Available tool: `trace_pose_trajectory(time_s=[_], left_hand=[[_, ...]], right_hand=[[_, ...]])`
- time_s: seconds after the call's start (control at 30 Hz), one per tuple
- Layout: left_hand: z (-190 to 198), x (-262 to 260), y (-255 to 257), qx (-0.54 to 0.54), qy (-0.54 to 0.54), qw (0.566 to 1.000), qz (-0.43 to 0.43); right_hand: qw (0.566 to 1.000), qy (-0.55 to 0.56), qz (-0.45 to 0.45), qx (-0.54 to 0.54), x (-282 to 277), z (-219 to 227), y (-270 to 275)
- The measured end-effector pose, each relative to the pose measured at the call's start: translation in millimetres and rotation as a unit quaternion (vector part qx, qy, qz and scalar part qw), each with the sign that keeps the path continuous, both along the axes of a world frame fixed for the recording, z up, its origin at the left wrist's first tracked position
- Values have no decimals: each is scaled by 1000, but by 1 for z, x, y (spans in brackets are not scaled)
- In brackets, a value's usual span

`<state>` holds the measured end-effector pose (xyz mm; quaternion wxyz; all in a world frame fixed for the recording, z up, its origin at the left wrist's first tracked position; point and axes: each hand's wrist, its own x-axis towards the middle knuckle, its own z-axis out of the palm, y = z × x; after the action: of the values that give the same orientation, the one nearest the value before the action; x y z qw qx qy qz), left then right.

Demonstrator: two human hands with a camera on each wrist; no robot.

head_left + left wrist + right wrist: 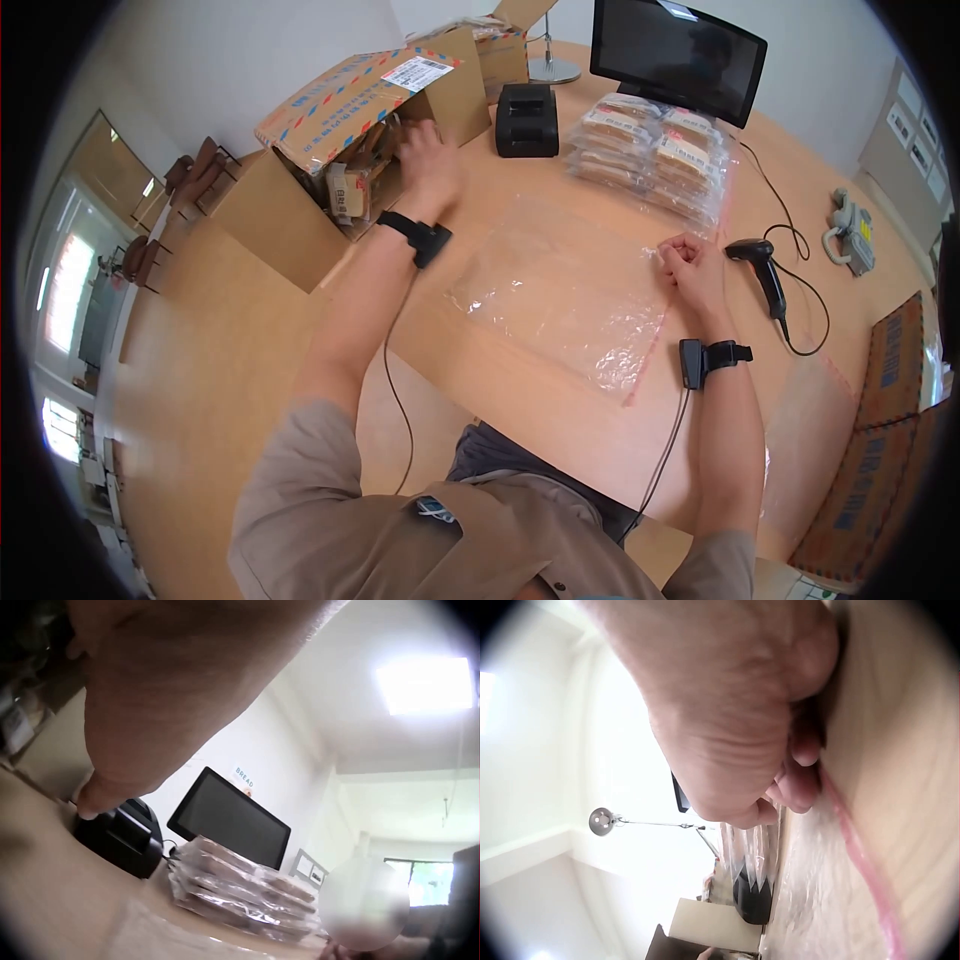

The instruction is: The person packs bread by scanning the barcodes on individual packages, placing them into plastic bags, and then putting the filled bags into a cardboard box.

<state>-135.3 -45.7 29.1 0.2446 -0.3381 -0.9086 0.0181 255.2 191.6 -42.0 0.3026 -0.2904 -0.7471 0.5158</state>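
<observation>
In the head view my left hand (pixel 430 165) reaches into the open side of a cardboard box (pixel 365 80), beside wrapped packs with paper labels (pixel 350 192). Its fingertips lie partly in the box's shadow, and the left wrist view shows the thumb (pixel 91 796) spread away from the hand. A large clear plastic bag (pixel 560 290) lies flat on the table. At its right edge, my right hand (pixel 695 270) has curled fingers and pinches the film. The bag's pink strip (pixel 862 862) runs up to those fingertips in the right wrist view.
A stack of clear-wrapped packs (pixel 650 150) lies before a black monitor (pixel 680 55). A black printer (pixel 526 120) stands near the box. To the right are a corded barcode scanner (pixel 765 275), a telephone (pixel 850 235) and cardboard boxes (pixel 890 370).
</observation>
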Motion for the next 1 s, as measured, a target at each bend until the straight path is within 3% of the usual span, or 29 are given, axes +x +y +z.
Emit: trace_pose_trajectory(time_s=[0.07,0.13,0.17,0.23,0.27,0.37,0.4,0.43,0.5,0.53,0.57,0.6,0.63,0.67,0.7,0.77,0.83,0.9,0.97,1.0], left_hand=[[17,-31,-27,-38,23,994,100],[41,-29,-58,-10,44,988,147],[52,-28,-70,-13,45,988,146],[64,-32,-94,-39,-61,988,134],[55,-40,-105,-20,-21,995,92],[39,-44,-117,-44,21,993,108],[21,-63,-122,-1,58,997,44],[24,-69,-127,1,60,997,42],[27,-78,-126,33,-149,987,39],[40,-58,-120,34,-149,988,33],[64,-15,-115,99,-205,971,-68],[79,20,-106,161,-258,937,-170],[81,40,-95,164,-259,935,-180],[82,57,-83,241,-396,849,-253],[79,71,-69,307,-521,731,-317],[65,93,-36,306,-630,589,-404],[39,106,-5,281,-639,581,-419],[4,120,26,316,-739,465,-372],[-24,123,45,309,-756,451,-359],[-35,127,50,310,-756,473,-330]], right_hand=[[1000,6,0,-1,0,-4,3],[1000,11,-3,-4,0,-2,2],[1000,9,-3,1,1,3,-2],[1000,5,-4,3,2,4,-4],[1000,4,-6,8,1,4,-4],[1000,8,-4,22,-1,-1,1],[999,10,-1,30,-1,-4,3],[999,11,-3,32,-2,-5,3],[1000,9,-1,25,0,-6,4],[1000,10,-7,28,0,-7,5],[1000,8,3,17,-1,-8,5],[1000,6,11,7,0,-5,6],[1000,5,1,12,2,5,4],[999,-33,21,-17,5,18,1],[996,-71,39,-46,9,30,1],[994,-99,49,-23,20,46,11],[996,-77,23,28,33,68,17],[995,-92,-14,43,57,97,27],[987,-58,-141,48,85,118,40],[986,-64,-145,52,105,118,54]])
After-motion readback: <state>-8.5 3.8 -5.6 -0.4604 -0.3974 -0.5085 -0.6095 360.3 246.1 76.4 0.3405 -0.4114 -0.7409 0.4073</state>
